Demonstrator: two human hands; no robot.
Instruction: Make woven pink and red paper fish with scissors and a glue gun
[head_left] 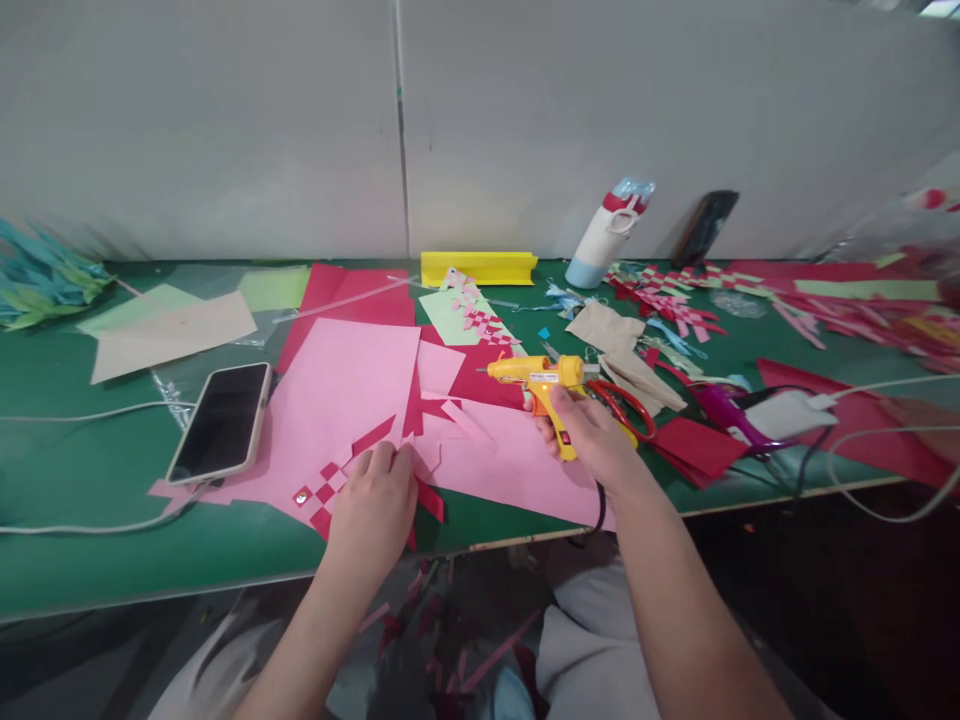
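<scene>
My right hand is wrapped round the handle of a yellow glue gun, its nozzle pointing left above the sheets. Close to the table's front edge, my left hand has its fingers bent and pressed together on a woven red-and-pink paper piece. That piece has a checkered body, a round eye-like dot at its left end and loose strips on the right. My left fingertips are partly hidden. Pink paper sheets lie beneath, over red paper.
A phone with a cable lies at left. Behind stand a yellow folded strip and a white-and-blue bottle. Red-handled scissors, a white charger with cords and several woven paper pieces are at right.
</scene>
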